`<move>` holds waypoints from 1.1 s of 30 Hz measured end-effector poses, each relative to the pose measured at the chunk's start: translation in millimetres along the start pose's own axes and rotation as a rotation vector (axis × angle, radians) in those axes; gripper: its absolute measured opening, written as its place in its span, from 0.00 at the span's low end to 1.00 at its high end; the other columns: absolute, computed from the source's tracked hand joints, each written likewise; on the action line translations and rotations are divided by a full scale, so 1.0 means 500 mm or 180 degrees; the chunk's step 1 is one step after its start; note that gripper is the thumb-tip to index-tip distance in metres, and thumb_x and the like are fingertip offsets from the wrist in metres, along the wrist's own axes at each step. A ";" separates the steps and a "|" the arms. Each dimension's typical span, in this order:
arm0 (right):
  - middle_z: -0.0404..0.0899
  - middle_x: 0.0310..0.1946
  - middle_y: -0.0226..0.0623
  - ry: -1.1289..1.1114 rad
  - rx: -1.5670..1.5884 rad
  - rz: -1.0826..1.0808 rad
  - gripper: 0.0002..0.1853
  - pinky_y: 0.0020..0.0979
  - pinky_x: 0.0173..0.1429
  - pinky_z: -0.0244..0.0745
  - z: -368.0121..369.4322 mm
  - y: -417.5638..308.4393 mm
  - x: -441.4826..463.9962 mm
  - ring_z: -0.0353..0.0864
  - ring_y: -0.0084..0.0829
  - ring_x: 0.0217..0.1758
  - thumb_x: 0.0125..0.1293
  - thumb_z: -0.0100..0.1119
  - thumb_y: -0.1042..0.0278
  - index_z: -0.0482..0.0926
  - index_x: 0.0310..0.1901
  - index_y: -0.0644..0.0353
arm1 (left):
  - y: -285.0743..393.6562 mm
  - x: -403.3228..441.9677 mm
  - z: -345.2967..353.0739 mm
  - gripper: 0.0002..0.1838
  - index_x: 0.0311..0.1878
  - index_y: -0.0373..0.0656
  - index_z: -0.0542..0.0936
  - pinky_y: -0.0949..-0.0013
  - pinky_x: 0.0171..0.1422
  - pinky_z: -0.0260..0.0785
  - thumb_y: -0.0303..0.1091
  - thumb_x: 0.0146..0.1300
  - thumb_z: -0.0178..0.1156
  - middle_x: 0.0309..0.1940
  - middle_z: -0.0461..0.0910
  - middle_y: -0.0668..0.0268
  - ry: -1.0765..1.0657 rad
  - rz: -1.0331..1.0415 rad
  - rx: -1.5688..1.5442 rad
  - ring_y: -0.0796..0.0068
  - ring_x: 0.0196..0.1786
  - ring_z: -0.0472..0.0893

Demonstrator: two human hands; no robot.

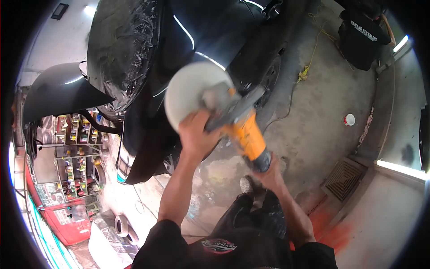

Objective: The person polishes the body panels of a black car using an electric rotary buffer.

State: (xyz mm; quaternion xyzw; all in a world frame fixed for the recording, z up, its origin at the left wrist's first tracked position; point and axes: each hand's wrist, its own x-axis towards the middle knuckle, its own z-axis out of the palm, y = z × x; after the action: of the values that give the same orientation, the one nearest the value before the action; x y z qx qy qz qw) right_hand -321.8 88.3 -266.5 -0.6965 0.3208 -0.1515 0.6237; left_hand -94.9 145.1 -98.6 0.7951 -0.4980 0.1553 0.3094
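Note:
A car polisher (251, 136) with an orange body and a large pale round pad (192, 87) is held in both hands in the middle of the view. My left hand (197, 134) wraps round its front handle, close behind the pad. At the dark rear end of the tool, my right hand (268, 172) is closed round the body. Behind the pad is the glossy black car panel (197, 31); whether pad and panel touch I cannot tell. The pad and tool look slightly smeared by motion.
Plastic sheeting (123, 49) covers part of the car. A dark cable runs over the floor to a yellow cord (303, 74). A co-worker in a black shirt (363, 38) is at the upper right. Also there: a small white tub (349, 119), a floor grate (343, 179), shelves (78, 152).

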 end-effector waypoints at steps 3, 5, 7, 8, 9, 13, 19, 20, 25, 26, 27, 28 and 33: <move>0.84 0.44 0.55 -0.0607 -0.0193 0.0575 0.40 0.45 0.54 0.79 0.047 -0.022 -0.086 0.86 0.51 0.52 0.48 0.80 0.63 0.68 0.60 0.66 | -0.012 -0.143 -0.121 0.11 0.24 0.39 0.73 0.63 0.25 0.66 0.23 0.51 0.69 0.19 0.75 0.57 0.0091 -0.0121 0.0294 0.55 0.20 0.76; 0.84 0.45 0.57 -0.0810 -0.0333 0.0678 0.40 0.45 0.55 0.79 0.074 -0.025 -0.122 0.85 0.54 0.54 0.48 0.80 0.62 0.68 0.60 0.66 | -0.019 -0.205 -0.176 0.13 0.23 0.40 0.71 0.65 0.24 0.65 0.21 0.50 0.68 0.18 0.74 0.59 0.0076 -0.0164 0.0235 0.58 0.18 0.75; 0.84 0.48 0.57 -0.0878 -0.0335 0.0637 0.40 0.45 0.57 0.79 0.092 -0.030 -0.150 0.84 0.56 0.55 0.49 0.80 0.62 0.68 0.61 0.65 | -0.026 -0.227 -0.209 0.13 0.23 0.40 0.71 0.65 0.23 0.64 0.21 0.51 0.69 0.18 0.73 0.60 -0.0030 -0.0239 0.0153 0.59 0.18 0.75; 0.84 0.47 0.57 -0.0854 -0.0349 0.0643 0.40 0.45 0.57 0.79 0.095 -0.036 -0.154 0.84 0.55 0.54 0.49 0.80 0.62 0.68 0.61 0.65 | -0.027 -0.231 -0.221 0.13 0.23 0.40 0.71 0.65 0.23 0.64 0.21 0.51 0.69 0.18 0.73 0.60 -0.0091 -0.0268 0.0109 0.60 0.18 0.75; 0.84 0.47 0.56 -0.0837 -0.0373 0.0651 0.40 0.45 0.56 0.79 0.092 -0.050 -0.154 0.84 0.54 0.54 0.49 0.80 0.62 0.69 0.61 0.65 | -0.027 -0.219 -0.220 0.14 0.23 0.40 0.70 0.65 0.22 0.64 0.21 0.52 0.69 0.18 0.73 0.60 -0.0050 -0.0198 0.0105 0.59 0.17 0.74; 0.85 0.46 0.54 -0.0536 -0.0272 0.0718 0.40 0.43 0.56 0.79 0.067 -0.077 -0.112 0.86 0.50 0.54 0.48 0.81 0.62 0.69 0.60 0.65 | -0.029 -0.111 -0.164 0.14 0.23 0.40 0.72 0.65 0.23 0.63 0.24 0.53 0.71 0.17 0.73 0.59 0.0071 -0.0045 0.0027 0.58 0.17 0.73; 0.83 0.46 0.46 0.0003 0.0156 0.0676 0.38 0.37 0.56 0.77 -0.029 -0.065 0.037 0.83 0.36 0.51 0.47 0.81 0.68 0.69 0.58 0.65 | -0.025 0.109 0.025 0.13 0.24 0.37 0.75 0.66 0.24 0.64 0.26 0.51 0.73 0.17 0.73 0.55 0.0118 0.0090 -0.0367 0.57 0.18 0.71; 0.82 0.46 0.45 0.0043 0.0234 0.0723 0.38 0.37 0.56 0.76 -0.048 -0.059 0.066 0.83 0.34 0.50 0.47 0.81 0.69 0.69 0.58 0.66 | -0.012 0.152 0.053 0.12 0.25 0.38 0.75 0.66 0.27 0.67 0.25 0.49 0.73 0.18 0.74 0.55 0.0044 0.0207 -0.0314 0.55 0.19 0.74; 0.81 0.44 0.38 0.0353 0.0496 0.0663 0.35 0.33 0.52 0.76 -0.144 -0.091 0.195 0.80 0.29 0.46 0.48 0.79 0.71 0.71 0.57 0.65 | 0.010 0.323 0.220 0.10 0.27 0.37 0.77 0.63 0.30 0.70 0.26 0.46 0.70 0.20 0.77 0.52 -0.0019 0.0491 -0.0367 0.52 0.24 0.80; 0.81 0.44 0.38 0.0373 0.0726 0.0641 0.34 0.33 0.52 0.76 -0.154 -0.082 0.220 0.79 0.29 0.46 0.48 0.79 0.72 0.71 0.57 0.65 | 0.011 0.349 0.247 0.09 0.29 0.38 0.79 0.62 0.31 0.72 0.26 0.46 0.70 0.21 0.79 0.54 -0.0055 0.0487 -0.0315 0.53 0.25 0.81; 0.81 0.44 0.38 0.0391 0.0958 0.0612 0.34 0.32 0.52 0.76 -0.161 -0.070 0.246 0.79 0.28 0.46 0.48 0.79 0.72 0.71 0.57 0.65 | 0.011 0.373 0.271 0.09 0.30 0.39 0.80 0.62 0.32 0.73 0.27 0.46 0.71 0.23 0.80 0.55 -0.0088 0.0487 -0.0259 0.53 0.27 0.82; 0.81 0.44 0.37 0.0410 0.1195 0.0585 0.34 0.32 0.52 0.76 -0.170 -0.064 0.268 0.79 0.28 0.46 0.48 0.79 0.72 0.71 0.57 0.65 | 0.012 0.395 0.292 0.09 0.32 0.40 0.82 0.62 0.33 0.75 0.28 0.46 0.71 0.24 0.82 0.57 -0.0125 0.0489 -0.0202 0.53 0.29 0.83; 0.82 0.46 0.45 0.0462 0.0777 0.0610 0.34 0.36 0.55 0.76 -0.210 -0.091 0.316 0.82 0.35 0.50 0.50 0.79 0.73 0.69 0.57 0.66 | 0.025 0.440 0.330 0.10 0.30 0.36 0.79 0.64 0.30 0.71 0.26 0.46 0.71 0.21 0.79 0.52 -0.0130 0.0365 -0.0582 0.51 0.25 0.80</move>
State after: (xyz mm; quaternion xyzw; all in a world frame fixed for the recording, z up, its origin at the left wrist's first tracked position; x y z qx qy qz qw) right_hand -255.9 -92.5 -234.0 -0.5690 0.4092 -0.1791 0.6904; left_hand -15.8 -118.6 -98.0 0.7367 -0.5610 0.1104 0.3610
